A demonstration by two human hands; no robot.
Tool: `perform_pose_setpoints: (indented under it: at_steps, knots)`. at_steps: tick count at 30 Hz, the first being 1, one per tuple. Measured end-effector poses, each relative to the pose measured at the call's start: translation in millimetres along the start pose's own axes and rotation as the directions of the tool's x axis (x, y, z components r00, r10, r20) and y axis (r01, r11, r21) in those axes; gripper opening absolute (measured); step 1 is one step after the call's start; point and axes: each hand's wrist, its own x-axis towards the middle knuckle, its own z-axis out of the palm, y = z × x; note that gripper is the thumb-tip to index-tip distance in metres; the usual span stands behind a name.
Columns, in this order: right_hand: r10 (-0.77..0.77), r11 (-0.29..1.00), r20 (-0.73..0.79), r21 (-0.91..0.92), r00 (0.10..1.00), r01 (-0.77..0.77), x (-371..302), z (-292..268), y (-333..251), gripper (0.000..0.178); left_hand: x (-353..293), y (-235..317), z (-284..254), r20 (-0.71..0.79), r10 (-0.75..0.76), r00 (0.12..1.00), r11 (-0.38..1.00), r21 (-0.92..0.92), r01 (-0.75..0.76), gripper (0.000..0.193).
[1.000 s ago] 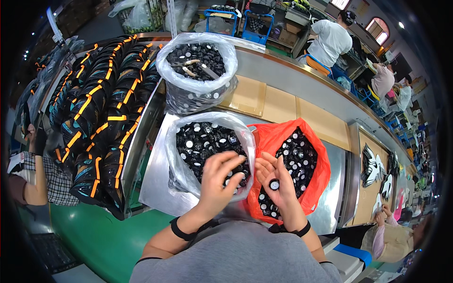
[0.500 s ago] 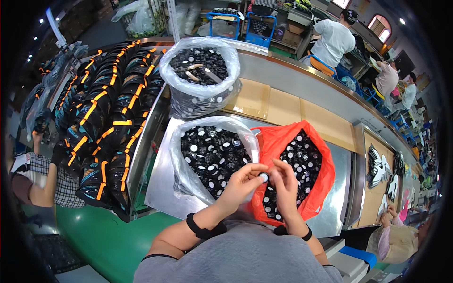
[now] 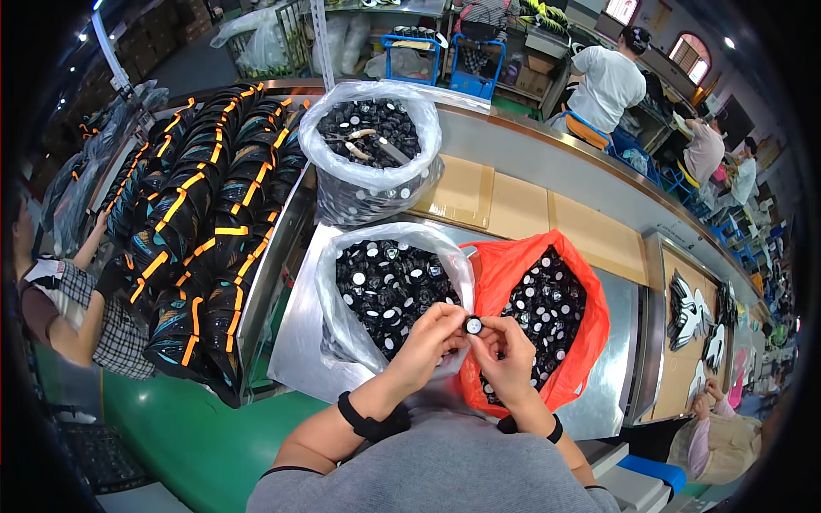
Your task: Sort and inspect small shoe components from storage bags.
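Between my two hands I pinch a small round black piece with a white face (image 3: 473,325), held above the gap between two open bags. My left hand (image 3: 425,344) grips its left side with closed fingertips. From the right, my right hand (image 3: 510,361) pinches the same piece with thumb and fingers. Beneath my left hand is a clear plastic bag (image 3: 321,286) full of similar black pieces with white discs. Under my right hand stands a red plastic bag (image 3: 592,350) holding more of them. Both bags sit on a metal tabletop (image 3: 286,350).
Behind stands another clear bag (image 3: 376,181) of black pieces, with a tan-handled tool (image 3: 357,152) on top. Flat cardboard (image 3: 517,201) lines the table's back. Black items with orange straps (image 3: 175,205) are stacked at left. Co-workers are at left, right and far right.
My right hand has turned and come in on the piece, and its white face now points up between both hands. The view has shifted slightly; the co-worker at left has moved an arm.
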Motion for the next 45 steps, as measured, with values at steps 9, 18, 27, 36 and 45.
perform_pose_setpoints:
  at_steps: [9, 18, 27, 36, 45]
  knots:
    - [0.073, 0.971, -0.019, 0.230, 0.997, -0.067, -6, -3, -4, 0.026, -3, -8, 0, 0.209, -0.005, 0.978, 0.976, -0.212, 0.050, 0.031]
    - [-0.075, 0.995, -0.023, 0.071, 0.997, 0.076, -5, -4, -8, 0.026, 0, -16, -12, 0.356, -0.035, 0.934, 0.937, -0.314, 0.154, 0.031]
    - [-0.134, 0.991, -0.048, -0.014, 0.990, 0.134, -7, -2, -6, 0.027, -12, -12, -6, 0.240, 0.019, 0.971, 0.937, -0.343, 0.067, 0.030]
    - [-0.181, 0.983, -0.054, -0.052, 0.982, 0.178, -7, 0, -7, 0.030, -16, -13, -2, 0.195, 0.047, 0.980, 0.937, -0.348, 0.024, 0.030]
    - [-0.056, 0.862, -0.062, -0.506, 0.997, 0.017, 10, -51, 81, 0.049, -14, 6, -25, -0.088, 0.016, 0.996, 0.750, -0.658, -0.070, 0.034]
